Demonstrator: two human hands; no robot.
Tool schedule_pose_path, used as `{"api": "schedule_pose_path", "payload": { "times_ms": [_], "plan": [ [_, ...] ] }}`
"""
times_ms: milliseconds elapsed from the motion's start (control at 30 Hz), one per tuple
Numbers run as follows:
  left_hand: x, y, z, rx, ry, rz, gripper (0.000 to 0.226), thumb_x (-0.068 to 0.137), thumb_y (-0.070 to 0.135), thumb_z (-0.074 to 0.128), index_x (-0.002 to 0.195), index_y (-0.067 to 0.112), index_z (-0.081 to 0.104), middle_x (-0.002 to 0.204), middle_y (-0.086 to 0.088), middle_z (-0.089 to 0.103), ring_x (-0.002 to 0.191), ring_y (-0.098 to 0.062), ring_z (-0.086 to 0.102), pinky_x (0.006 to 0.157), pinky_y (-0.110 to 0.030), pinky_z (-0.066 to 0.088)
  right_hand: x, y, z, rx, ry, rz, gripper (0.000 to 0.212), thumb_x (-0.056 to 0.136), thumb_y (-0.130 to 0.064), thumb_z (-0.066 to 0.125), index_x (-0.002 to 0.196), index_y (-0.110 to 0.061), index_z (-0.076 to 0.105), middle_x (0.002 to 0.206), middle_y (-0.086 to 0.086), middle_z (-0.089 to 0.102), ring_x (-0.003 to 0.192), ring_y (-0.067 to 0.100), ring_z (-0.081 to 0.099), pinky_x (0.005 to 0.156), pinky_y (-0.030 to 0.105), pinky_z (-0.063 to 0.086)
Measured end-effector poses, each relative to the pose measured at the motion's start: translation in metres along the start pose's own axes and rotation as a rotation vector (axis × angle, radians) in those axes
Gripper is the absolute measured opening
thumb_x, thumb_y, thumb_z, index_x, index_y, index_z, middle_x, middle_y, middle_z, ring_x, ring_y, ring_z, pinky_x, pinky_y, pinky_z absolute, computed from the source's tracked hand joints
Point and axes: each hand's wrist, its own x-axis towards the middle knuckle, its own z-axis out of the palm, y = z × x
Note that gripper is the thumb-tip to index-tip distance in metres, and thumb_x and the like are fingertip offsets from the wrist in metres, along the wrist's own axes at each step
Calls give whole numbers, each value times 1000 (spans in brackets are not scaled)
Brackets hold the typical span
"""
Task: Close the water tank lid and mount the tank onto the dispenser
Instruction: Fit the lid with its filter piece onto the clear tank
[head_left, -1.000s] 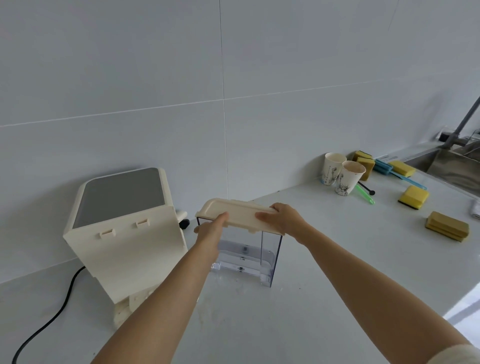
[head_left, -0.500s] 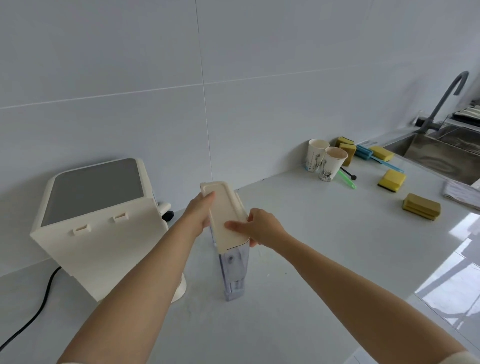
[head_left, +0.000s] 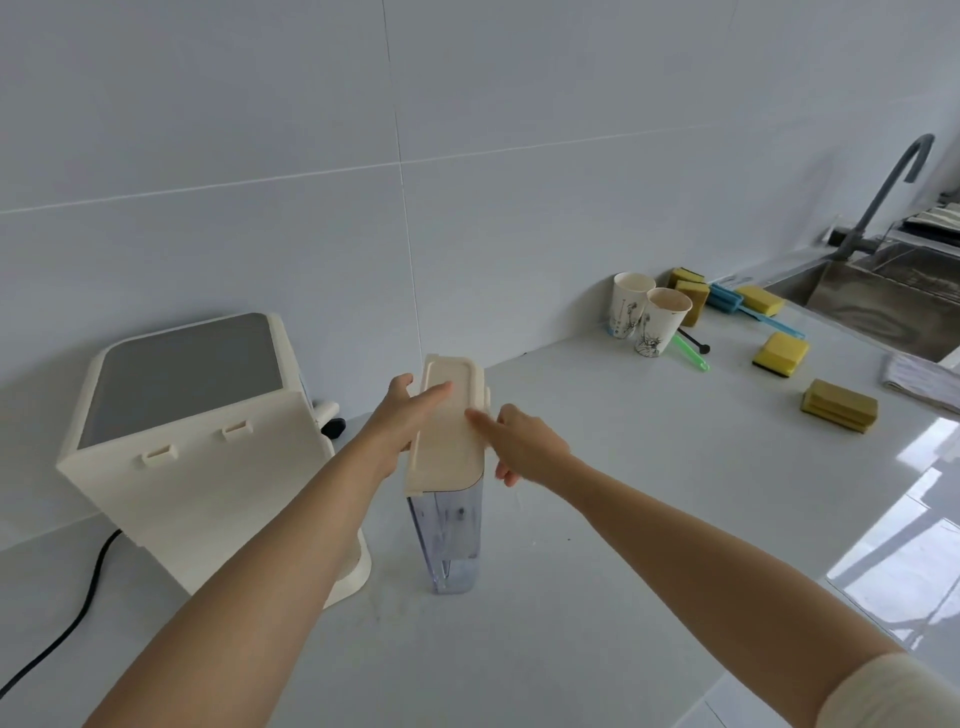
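The water tank (head_left: 449, 535) is a narrow clear plastic box standing upright on the white counter, its thin end toward me. Its cream lid (head_left: 447, 452) lies flat along the top. My left hand (head_left: 400, 415) grips the lid's left edge, with fingers spread over the top. On the lid's right edge is my right hand (head_left: 524, 447), one finger lying on top and the others curled down the side. The cream dispenser (head_left: 197, 483), with a grey top panel, stands just left of the tank, its flat back with two small tabs facing me.
A black power cord (head_left: 67, 623) trails left from the dispenser. Two paper cups (head_left: 662, 322), several yellow sponges (head_left: 782, 353) and brushes lie at the back right. Beyond them are a steel sink (head_left: 883, 301), a faucet (head_left: 883, 192) and a folded cloth (head_left: 919, 379). The counter edge runs along the lower right.
The tank has turned from broadside to thin end toward me, and both hands have shifted along the lid. The lid now lies flat on the tank.
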Motion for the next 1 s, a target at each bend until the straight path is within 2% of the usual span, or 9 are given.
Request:
{"api": "schedule_pose_path", "payload": {
  "times_ms": [100, 167, 233, 367, 500, 600, 667, 867, 1000],
  "plan": [
    [-21, -3, 1, 31, 36, 75, 78, 83, 40, 59, 145, 21, 15, 132, -5, 46, 105, -18, 45, 85, -30, 35, 20, 0, -14, -38, 133, -24, 59, 88, -57, 23, 120, -9, 36, 107, 17, 64, 97, 34, 61, 85, 40, 46],
    [-33, -8, 4, 51, 60, 106, 82, 80, 38, 64, 144, 20, 16, 134, -5, 45, 102, -18, 45, 84, -31, 39, 30, -7, -27, 51, 111, -68, 59, 91, -50, 27, 133, -8, 29, 119, 21, 58, 108, 35, 54, 83, 37, 39],
    [-41, -13, 10, 110, 82, 133, 87, 75, 37, 70, 143, 18, 19, 129, -2, 45, 103, -17, 45, 87, -32, 43, 38, -17, -35, 120, 62, -125, 57, 93, -44, 31, 138, -10, 26, 129, 22, 52, 118, 34, 48, 88, 34, 35],
    [-48, -22, 21, 346, 162, 163, 93, 64, 43, 77, 136, 15, 27, 131, -5, 47, 114, -24, 50, 93, -39, 46, 52, -36, -31, 39, 8, -231, 52, 93, -41, 33, 140, -17, 28, 141, 18, 40, 126, 32, 42, 99, 35, 34],
    [-48, -27, 27, 467, 199, 131, 94, 58, 48, 78, 131, 14, 31, 128, -7, 48, 113, -27, 50, 89, -42, 47, 60, -43, -16, -95, -62, -307, 45, 94, -35, 28, 139, -27, 32, 143, 15, 33, 129, 34, 36, 106, 43, 33],
    [-47, -28, 29, 494, 201, 120, 95, 56, 51, 78, 129, 14, 32, 127, -6, 50, 113, -29, 51, 89, -45, 48, 64, -46, -12, -134, -75, -331, 43, 94, -33, 27, 136, -31, 36, 143, 12, 34, 134, 32, 25, 109, 45, 25],
    [-46, -27, 29, 507, 200, 106, 96, 55, 52, 78, 130, 14, 32, 125, -6, 53, 112, -28, 52, 88, -44, 49, 66, -47, -13, -140, -74, -324, 43, 93, -34, 28, 134, -32, 37, 143, 11, 35, 134, 31, 24, 108, 45, 25],
    [-44, -24, 27, 592, 197, 98, 92, 61, 48, 76, 133, 15, 29, 123, -6, 54, 110, -26, 54, 83, -37, 47, 66, -47, -14, -210, -76, -295, 42, 91, -41, 30, 132, -34, 36, 137, 12, 39, 129, 32, 30, 100, 46, 33],
    [-41, -24, 20, 558, 161, 95, 83, 59, 43, 78, 125, 17, 36, 117, -5, 58, 105, -27, 55, 80, -38, 47, 63, -48, -19, -266, -61, -267, 42, 90, -46, 30, 130, -33, 36, 130, 12, 44, 117, 33, 45, 94, 43, 41]
  ]
}}
